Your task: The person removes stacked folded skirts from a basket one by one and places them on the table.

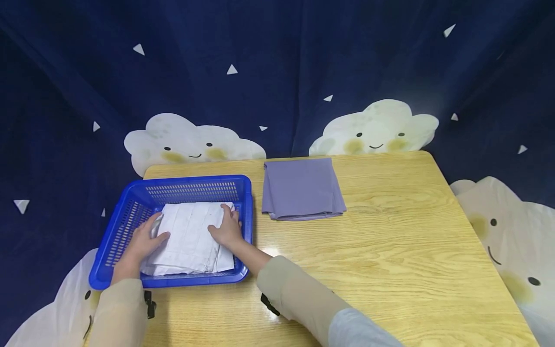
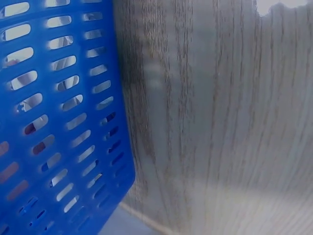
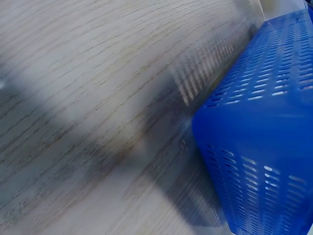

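Observation:
A stack of folded white cloth lies inside a blue plastic basket on the left part of the table. My left hand holds the cloth's left side, its thumb over the top and its fingers along the edge. On the opposite side my right hand grips the right edge, thumb and index finger on top, other fingers tucked down beside it. Another white layer shows under the cloth at its lower right. Both wrist views catch the basket's slotted outer wall; neither shows the hands.
A folded purple cloth lies on the wooden table, just right of the basket near the back edge. Behind the table hangs a dark blue curtain with cloud prints.

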Motion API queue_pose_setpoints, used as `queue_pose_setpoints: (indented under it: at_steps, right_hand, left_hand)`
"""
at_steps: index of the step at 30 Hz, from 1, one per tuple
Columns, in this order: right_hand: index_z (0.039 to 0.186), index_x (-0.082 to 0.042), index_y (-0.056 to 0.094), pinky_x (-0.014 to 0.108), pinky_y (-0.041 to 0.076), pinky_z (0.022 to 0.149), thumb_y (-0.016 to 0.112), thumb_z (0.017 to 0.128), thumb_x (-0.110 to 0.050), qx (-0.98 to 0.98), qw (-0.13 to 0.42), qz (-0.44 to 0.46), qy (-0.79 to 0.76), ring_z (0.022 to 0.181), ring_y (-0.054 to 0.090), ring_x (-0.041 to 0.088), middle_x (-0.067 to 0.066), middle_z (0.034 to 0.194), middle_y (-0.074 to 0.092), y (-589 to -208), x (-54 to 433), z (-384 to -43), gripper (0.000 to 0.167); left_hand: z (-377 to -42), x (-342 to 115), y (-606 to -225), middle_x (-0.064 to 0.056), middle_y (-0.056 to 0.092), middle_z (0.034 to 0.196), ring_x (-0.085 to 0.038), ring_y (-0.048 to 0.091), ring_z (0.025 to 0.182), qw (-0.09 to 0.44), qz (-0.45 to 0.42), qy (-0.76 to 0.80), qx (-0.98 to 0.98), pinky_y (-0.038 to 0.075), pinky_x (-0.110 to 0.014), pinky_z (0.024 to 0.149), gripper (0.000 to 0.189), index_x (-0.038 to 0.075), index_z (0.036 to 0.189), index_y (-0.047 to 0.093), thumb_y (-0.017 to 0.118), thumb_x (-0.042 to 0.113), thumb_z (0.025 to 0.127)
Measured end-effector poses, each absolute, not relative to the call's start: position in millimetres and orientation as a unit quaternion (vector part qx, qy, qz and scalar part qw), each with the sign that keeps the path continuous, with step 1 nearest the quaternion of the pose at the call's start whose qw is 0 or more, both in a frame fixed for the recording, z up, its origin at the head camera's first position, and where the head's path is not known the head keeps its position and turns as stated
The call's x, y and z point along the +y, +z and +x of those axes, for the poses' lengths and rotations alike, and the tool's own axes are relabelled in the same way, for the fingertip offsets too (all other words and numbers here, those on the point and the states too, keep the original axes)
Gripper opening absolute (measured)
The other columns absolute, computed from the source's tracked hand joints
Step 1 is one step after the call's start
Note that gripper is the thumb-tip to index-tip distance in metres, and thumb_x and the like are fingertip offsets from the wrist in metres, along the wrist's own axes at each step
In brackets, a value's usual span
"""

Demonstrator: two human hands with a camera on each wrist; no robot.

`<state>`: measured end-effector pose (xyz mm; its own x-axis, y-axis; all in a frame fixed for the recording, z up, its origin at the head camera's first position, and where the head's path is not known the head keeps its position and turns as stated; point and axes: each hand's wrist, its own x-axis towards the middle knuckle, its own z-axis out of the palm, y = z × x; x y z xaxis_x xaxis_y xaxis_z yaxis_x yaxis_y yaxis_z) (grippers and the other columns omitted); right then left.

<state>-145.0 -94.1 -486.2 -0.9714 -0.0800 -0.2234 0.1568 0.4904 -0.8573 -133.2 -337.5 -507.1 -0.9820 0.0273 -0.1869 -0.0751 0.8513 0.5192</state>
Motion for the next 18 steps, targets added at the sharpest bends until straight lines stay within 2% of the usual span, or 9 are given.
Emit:
queue_pose_setpoints:
  at_steps: [7,13,18]
  right_hand:
    - [0.138,-0.015,0.031,0.048,0.040,0.091,0.068,0.076,-0.020,0.851,0.154,0.070,-0.497,0.115,0.038,0.044,0.024,0.131,0.032,-488.7,-98.6,-144.3,0.073]
    - [0.141,-0.018,0.026,0.053,0.038,0.092,0.068,0.077,-0.021,0.834,0.194,0.092,-0.508,0.118,0.033,0.049,0.028,0.135,0.027,-487.6,-98.3,-144.5,0.076]
    - [0.141,-0.017,0.025,0.054,0.036,0.094,0.068,0.077,-0.022,0.832,0.209,0.102,-0.504,0.120,0.033,0.047,0.030,0.132,0.030,-486.2,-97.3,-144.3,0.078]
  left_hand:
    - [-133.9,-337.0,-506.9,-0.039,0.019,0.138,-0.057,0.019,0.123,0.127,-0.029,0.285,0.950,0.019,-0.065,0.099,0.072,0.002,0.143,0.017,0.056,0.030,0.088]
    - [-135.0,-337.9,-510.0,-0.038,0.016,0.140,-0.057,0.017,0.125,0.139,-0.041,0.299,0.943,0.017,-0.064,0.100,0.078,0.003,0.144,0.013,0.056,0.035,0.088]
    - [-136.8,-337.7,-511.7,-0.036,0.012,0.142,-0.056,0.012,0.127,0.143,-0.051,0.314,0.937,0.014,-0.065,0.100,0.079,0.004,0.145,0.011,0.055,0.037,0.088]
